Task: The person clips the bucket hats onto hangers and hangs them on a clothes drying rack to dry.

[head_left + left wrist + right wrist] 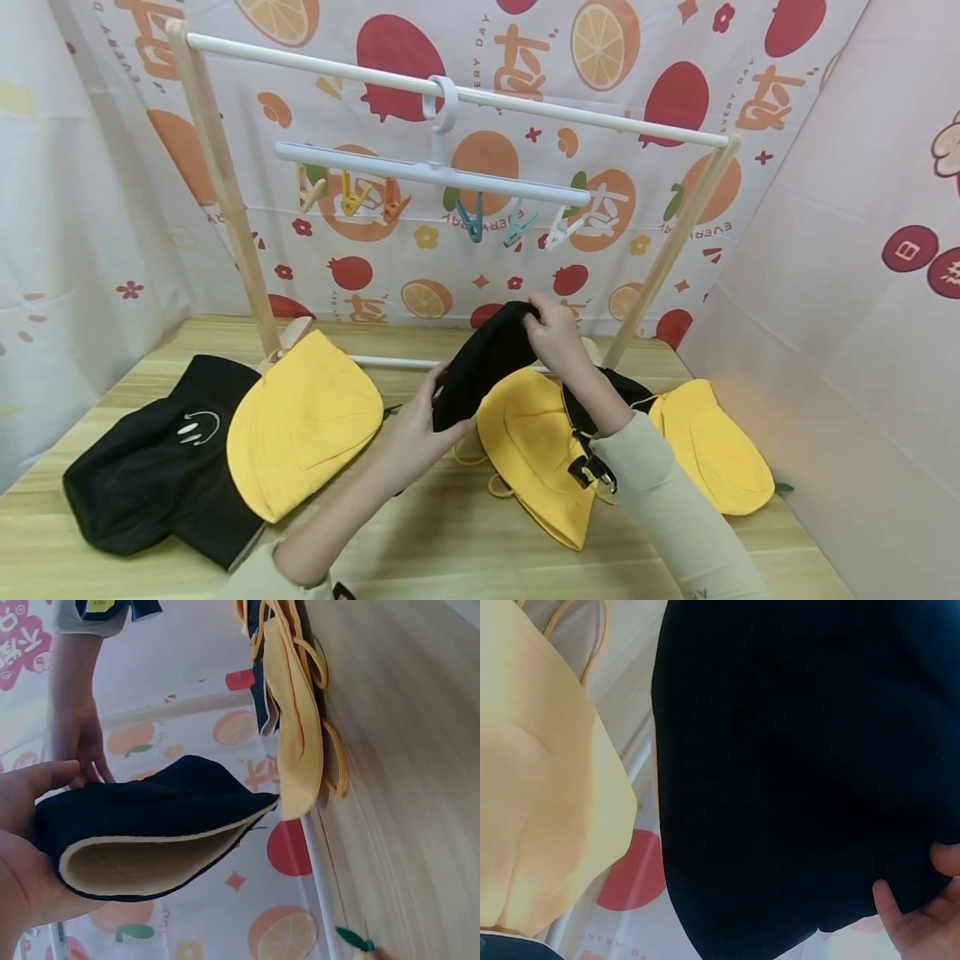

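Note:
A black fabric hat (483,367), folded flat, is held up in front of the rack between both hands. My left hand (420,433) grips its near lower end, thumb on one side and fingers on the other. At the far upper corner, my right hand (555,333) pinches the edge. The left wrist view shows the hat's opening with its beige lining (135,866). Black cloth (795,765) fills much of the right wrist view, with fingertips (889,900) at its edge. Below the right forearm lies a yellow bucket hat (532,442) with cords.
A white hanger (435,172) with several coloured clips hangs from the rack's white bar (540,100). On the left, a yellow hat (307,425) overlaps a black smiley hat (165,458). Another yellow hat (712,450) lies at right, near black fabric (622,387). Printed curtains stand behind.

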A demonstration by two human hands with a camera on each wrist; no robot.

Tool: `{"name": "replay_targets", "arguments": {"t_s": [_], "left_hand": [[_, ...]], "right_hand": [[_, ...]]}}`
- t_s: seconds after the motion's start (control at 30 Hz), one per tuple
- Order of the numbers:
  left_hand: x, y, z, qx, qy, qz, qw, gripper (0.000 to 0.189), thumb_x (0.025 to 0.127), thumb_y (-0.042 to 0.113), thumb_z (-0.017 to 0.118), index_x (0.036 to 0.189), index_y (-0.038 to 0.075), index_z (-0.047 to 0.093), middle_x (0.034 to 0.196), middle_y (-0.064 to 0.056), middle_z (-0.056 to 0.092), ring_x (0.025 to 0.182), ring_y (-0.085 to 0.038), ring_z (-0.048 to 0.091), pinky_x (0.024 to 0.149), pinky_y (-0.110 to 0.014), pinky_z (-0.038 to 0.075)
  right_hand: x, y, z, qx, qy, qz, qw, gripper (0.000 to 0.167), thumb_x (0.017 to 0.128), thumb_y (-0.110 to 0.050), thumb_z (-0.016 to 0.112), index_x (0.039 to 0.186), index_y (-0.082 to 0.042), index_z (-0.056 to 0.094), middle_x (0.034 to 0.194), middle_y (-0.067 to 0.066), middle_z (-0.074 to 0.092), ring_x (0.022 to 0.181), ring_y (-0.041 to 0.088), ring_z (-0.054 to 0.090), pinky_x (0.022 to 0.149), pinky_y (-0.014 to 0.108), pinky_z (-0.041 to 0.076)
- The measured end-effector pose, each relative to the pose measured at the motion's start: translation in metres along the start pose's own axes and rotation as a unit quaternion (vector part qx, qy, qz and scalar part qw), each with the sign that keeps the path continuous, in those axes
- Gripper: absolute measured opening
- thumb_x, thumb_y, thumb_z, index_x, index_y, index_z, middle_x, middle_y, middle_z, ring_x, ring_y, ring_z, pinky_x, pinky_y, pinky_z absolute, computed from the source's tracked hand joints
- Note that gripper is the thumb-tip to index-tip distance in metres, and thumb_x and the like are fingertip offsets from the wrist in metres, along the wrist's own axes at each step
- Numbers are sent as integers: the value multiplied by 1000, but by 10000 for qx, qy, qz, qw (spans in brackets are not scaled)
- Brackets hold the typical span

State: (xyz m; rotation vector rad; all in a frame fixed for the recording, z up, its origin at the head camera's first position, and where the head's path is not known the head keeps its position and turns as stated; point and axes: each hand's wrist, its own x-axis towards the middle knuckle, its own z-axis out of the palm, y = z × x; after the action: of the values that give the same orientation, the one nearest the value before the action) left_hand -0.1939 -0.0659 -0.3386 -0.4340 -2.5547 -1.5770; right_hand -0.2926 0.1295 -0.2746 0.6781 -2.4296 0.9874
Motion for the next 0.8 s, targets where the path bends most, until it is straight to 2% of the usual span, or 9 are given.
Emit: {"name": "replay_targets", "arguments": {"t_s": [0.2, 0.37, 0.5, 0.57, 0.63, 0.67, 0.73, 0.8], "left_hand": [[6, 4, 9, -102, 400, 466, 9981, 50, 95, 12, 49, 142, 11, 31, 133, -20, 43, 114, -34, 47, 88, -49, 40], [11, 12, 17, -456, 609, 655, 9949, 47, 100, 12, 37, 145, 21, 28, 139, -15, 37, 118, -30, 44, 91, -46, 40], [17, 17, 24, -661, 647, 644, 9936, 47, 100, 13, 36, 145, 23, 28, 140, -14, 37, 120, -28, 42, 93, -45, 38], [20, 19, 27, -714, 670, 579, 9935, 46, 100, 13, 36, 145, 22, 28, 141, -14, 35, 121, -29, 41, 95, -45, 36], [23, 21, 29, -809, 689, 498, 9931, 46, 101, 14, 35, 145, 22, 28, 142, -13, 34, 123, -29, 39, 96, -46, 34], [24, 22, 30, -877, 695, 436, 9928, 46, 101, 14, 34, 145, 23, 28, 143, -11, 33, 124, -29, 38, 97, -45, 33], [27, 25, 31, -955, 709, 401, 9921, 46, 101, 14, 34, 145, 23, 28, 143, -11, 32, 125, -28, 36, 98, -45, 33], [29, 26, 31, -1000, 722, 420, 9915, 46, 101, 14, 34, 145, 23, 28, 143, -11, 32, 126, -28, 35, 98, -45, 32]], "right_hand": [[7, 2, -2, 11, -58, 170, 9998, 15, 91, -4, 48, 76, -4, 50, 73, 9, 47, 65, 23, 44, 59, 32, 35], [13, 11, -2, 501, -52, 503, 9975, 12, 93, -8, 48, 89, -2, 59, 92, 11, 56, 80, 25, 51, 69, 37, 41], [16, 18, -2, 915, 243, 581, 9938, 17, 93, -8, 50, 104, -2, 61, 109, 11, 57, 99, 24, 52, 82, 39, 43], [18, 20, -4, 1169, 557, 653, 9894, 19, 92, -8, 51, 107, -1, 60, 111, 11, 57, 101, 22, 52, 84, 38, 43], [22, 22, -6, 1669, 915, 767, 9787, 20, 93, -8, 50, 109, 2, 58, 110, 13, 57, 99, 22, 52, 85, 34, 43], [24, 24, -8, 2032, 1097, 874, 9690, 20, 94, -8, 50, 110, 2, 56, 110, 14, 56, 97, 22, 52, 83, 33, 44], [29, 25, -14, 2824, 1440, 1114, 9419, 20, 96, -11, 47, 110, 2, 52, 110, 15, 55, 96, 23, 52, 82, 32, 45], [37, 26, -22, 3648, 1682, 1292, 9066, 18, 98, -13, 44, 110, 1, 48, 111, 17, 54, 98, 25, 52, 85, 33, 45]]}}
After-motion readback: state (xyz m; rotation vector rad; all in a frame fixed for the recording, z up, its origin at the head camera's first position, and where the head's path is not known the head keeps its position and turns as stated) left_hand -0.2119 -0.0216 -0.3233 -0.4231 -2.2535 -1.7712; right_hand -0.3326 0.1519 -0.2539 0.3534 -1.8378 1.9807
